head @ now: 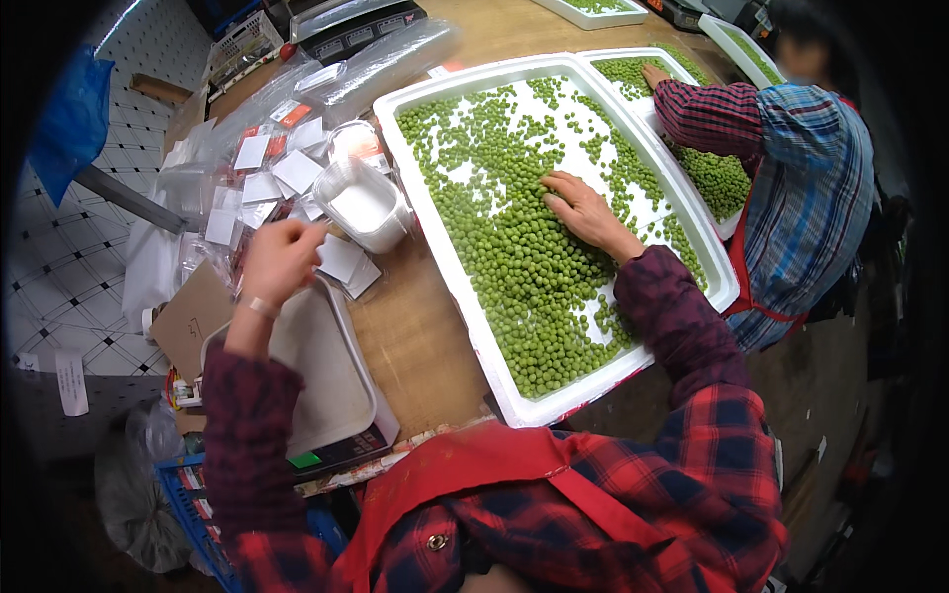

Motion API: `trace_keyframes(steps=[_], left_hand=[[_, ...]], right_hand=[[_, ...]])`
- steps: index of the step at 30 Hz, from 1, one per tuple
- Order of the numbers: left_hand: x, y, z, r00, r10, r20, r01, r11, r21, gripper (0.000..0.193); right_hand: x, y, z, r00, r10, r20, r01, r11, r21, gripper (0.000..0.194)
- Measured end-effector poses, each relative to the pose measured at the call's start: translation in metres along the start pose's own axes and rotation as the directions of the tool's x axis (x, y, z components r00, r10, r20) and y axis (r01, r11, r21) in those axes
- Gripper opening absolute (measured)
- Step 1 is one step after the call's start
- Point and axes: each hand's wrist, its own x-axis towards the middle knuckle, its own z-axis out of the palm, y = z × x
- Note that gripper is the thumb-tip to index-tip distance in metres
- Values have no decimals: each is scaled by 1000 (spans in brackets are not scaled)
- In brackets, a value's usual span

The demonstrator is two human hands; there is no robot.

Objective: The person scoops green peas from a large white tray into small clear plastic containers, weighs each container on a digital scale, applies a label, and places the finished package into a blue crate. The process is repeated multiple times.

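A large white foam tray [445, 244] holds many loose green peas [511, 259], with white floor showing between them. On the peas near the tray's middle rests my right hand [586, 211], fingers together and slightly curled; what lies under the palm is hidden. My left hand [282, 259] is raised, bent at the fingers, over the upper end of a weighing scale's pan [319, 370]; whether it pinches anything cannot be told. Stacked clear plastic tubs [363, 204] stand between that hand and the foam tray. Small white cards in clear bags [296, 170] lie behind them.
At the right a co-worker [793, 185] reaches over another foam tray of peas [712, 181]. Clear plastic bags [393, 59] and a black scale [356, 33] lie at the back. A brown cardboard piece [193, 315] leans at the left, above a blue crate [185, 504].
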Motion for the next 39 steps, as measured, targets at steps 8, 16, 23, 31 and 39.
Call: trace_keyframes(steps=[8,16,23,31,39], left_hand=[[61,-12,37,990,-136,-27,138,954,267,44],[76,-29,28,995,58,-77,-23,918,395,39],[58,4,13,993,-115,-1,114,986,123,36],[7,70,62,973,226,-40,-226,913,-340,30],[6,94,162,917,215,337,-48,895,-443,44]], right_hand=[[-7,-45,13,962,-215,167,226,973,-50,45],[-2,-44,16,939,-301,167,297,954,53,47],[3,-52,-2,947,-229,225,200,969,147,56],[7,-132,-42,961,69,268,-276,320,906,62],[6,-97,-52,936,344,77,-239,458,856,63]])
